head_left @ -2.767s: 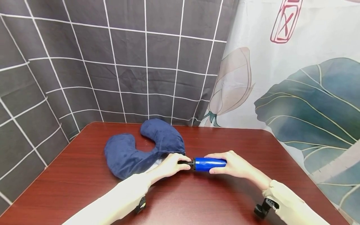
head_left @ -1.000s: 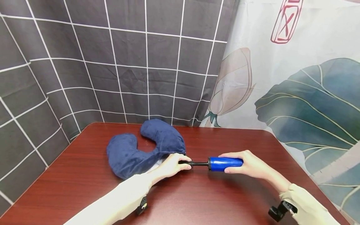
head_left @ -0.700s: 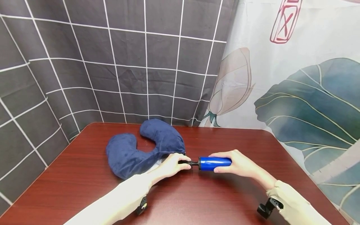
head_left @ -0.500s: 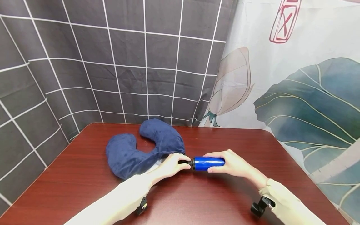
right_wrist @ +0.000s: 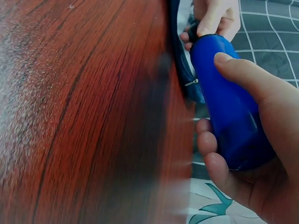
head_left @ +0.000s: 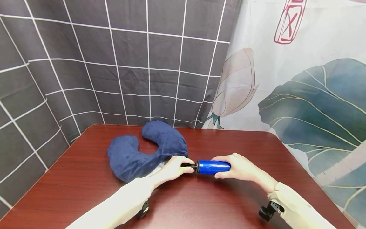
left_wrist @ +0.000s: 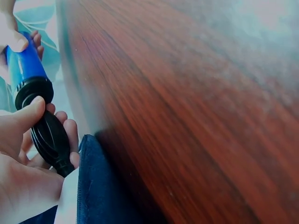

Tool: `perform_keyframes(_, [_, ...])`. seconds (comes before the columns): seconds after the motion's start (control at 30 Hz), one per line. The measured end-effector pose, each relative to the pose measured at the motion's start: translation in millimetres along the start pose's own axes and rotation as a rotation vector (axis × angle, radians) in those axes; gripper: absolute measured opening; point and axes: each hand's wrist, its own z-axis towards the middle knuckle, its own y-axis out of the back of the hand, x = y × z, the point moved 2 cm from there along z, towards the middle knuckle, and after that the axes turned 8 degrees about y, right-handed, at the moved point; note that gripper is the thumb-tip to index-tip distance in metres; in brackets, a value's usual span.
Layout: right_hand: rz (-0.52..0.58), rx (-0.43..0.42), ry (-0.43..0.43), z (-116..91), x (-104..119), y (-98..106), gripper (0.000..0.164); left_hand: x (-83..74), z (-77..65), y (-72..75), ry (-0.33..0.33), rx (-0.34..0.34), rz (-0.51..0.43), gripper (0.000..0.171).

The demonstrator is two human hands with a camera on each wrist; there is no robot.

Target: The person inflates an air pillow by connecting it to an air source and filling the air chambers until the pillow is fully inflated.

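A blue hand pump [head_left: 211,167] with a black handle end lies sideways between my two hands. My right hand [head_left: 238,167] grips its blue barrel, thumb on one side and fingers on the other in the right wrist view. My left hand [head_left: 174,168] holds the black handle [left_wrist: 50,135] at the pillow's edge. The navy U-shaped neck pillow [head_left: 148,159] lies on the table, its zipped cover [left_wrist: 96,182] parted, with white inner material [left_wrist: 67,198] showing by the pump's end. The joint between pump and pillow is hidden by my left hand.
The reddish-brown wooden table [head_left: 223,200] has its far edge against a dark grey gridded curtain [head_left: 128,63]. A white curtain [head_left: 266,25] with a lotus print hangs at the right. A black wrist camera mount [head_left: 270,210] sits under my right sleeve.
My right hand pulled the blue barrel right, baring the black rod, then pushed it back left to the handle. Now the barrel is very slightly farther right than half a second ago. My left hand stayed put.
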Motion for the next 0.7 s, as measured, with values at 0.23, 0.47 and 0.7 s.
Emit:
perform_keyframes(0.23, [0.0, -0.033, 0.043, -14.8, -10.1, 10.2, 0.054, -0.7, 1.0, -0.3, 0.012, 0.005, -0.005, 0.025])
perform_keyframes(0.47, [0.057, -0.059, 0.068, -32.0, -23.9, 18.9, 0.051, -0.5, 1.2, -0.7, 0.009, 0.003, -0.005, 0.026])
perform_keyframes(0.7, [0.081, -0.077, 0.079, -51.1, -36.3, 26.8, 0.05, 0.1, 1.1, 0.5, -0.002, -0.007, 0.011, 0.025])
